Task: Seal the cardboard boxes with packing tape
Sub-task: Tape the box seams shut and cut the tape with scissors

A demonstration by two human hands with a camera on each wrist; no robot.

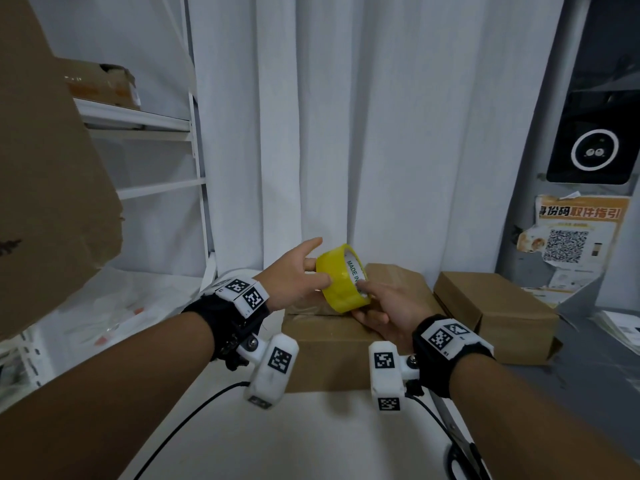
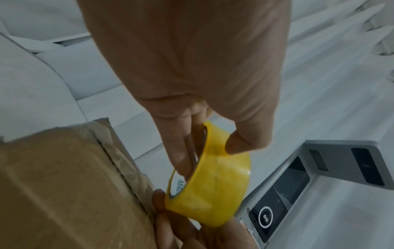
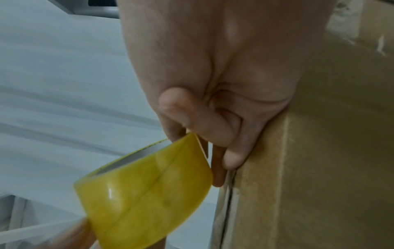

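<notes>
I read the tape roll (image 1: pixel 341 277) as bright yellow, its inner core white with green lettering. Both closed cardboard boxes (image 1: pixel 349 336) (image 1: pixel 498 306) are plain brown. The curtain (image 1: pixel 363 126) is white and unpatterned. My wrist bands (image 1: pixel 446 344) are black and carry white blocks printed with black-and-white square markers. The poster (image 1: pixel 578 233) is orange and white with a black QR code.

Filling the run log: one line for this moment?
left hand: grips tape roll | right hand: grips roll | roll: above box | strip: none pulled yet
</notes>
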